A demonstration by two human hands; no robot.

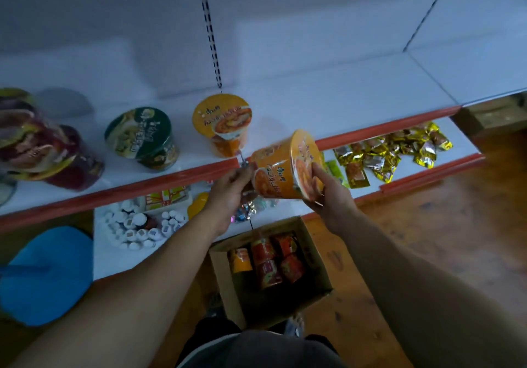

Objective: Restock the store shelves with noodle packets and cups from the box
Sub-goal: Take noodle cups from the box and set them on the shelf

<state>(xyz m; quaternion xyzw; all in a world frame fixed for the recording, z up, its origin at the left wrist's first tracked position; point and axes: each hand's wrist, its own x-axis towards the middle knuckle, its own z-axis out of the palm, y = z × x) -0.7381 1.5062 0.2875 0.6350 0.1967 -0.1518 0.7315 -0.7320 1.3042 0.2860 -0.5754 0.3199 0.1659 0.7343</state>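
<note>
Both grips, left hand (231, 188) at the base and right hand (328, 193) at the lid, clasp the orange plastic noodle cup (281, 168) tilted above the red edge of the white shelf (356, 102), where, pushed in tilted, it may topple the upright twin cup (224, 125).

From my station I count one upright orange noodle cup (221, 124) near centre and one tilted orange noodle cup (281, 168) at its four o'clock, so two orange. One green noodle cup (141, 136) stands at nine o'clock. The purple cups (57, 156) further out at nine overlap; I make out at least two. One cardboard box (285, 307) at six o'clock shows about four red packs (269, 273) and one yellow pack (241, 259). The gold sachets (393, 151) at three and the white-capped bottles (137, 225) at eight are too heaped to count.
</note>
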